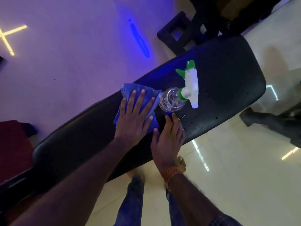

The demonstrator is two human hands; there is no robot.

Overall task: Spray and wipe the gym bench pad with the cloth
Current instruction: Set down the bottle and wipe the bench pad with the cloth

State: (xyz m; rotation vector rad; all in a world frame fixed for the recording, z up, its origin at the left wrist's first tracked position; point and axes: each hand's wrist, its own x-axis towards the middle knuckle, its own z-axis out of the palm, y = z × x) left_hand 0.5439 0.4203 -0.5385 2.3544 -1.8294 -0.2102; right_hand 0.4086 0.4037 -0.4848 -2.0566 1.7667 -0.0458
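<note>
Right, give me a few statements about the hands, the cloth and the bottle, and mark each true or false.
1. The left hand presses flat on the cloth, which lies on the bench pad. True.
2. The right hand grips the spray bottle. False: the bottle sits on the pad with no hand around it, and the right hand lies beside it with straight fingers.
3. The cloth is red. False: it is blue.
4. Droplets show on the pad near the right hand. True.
</note>
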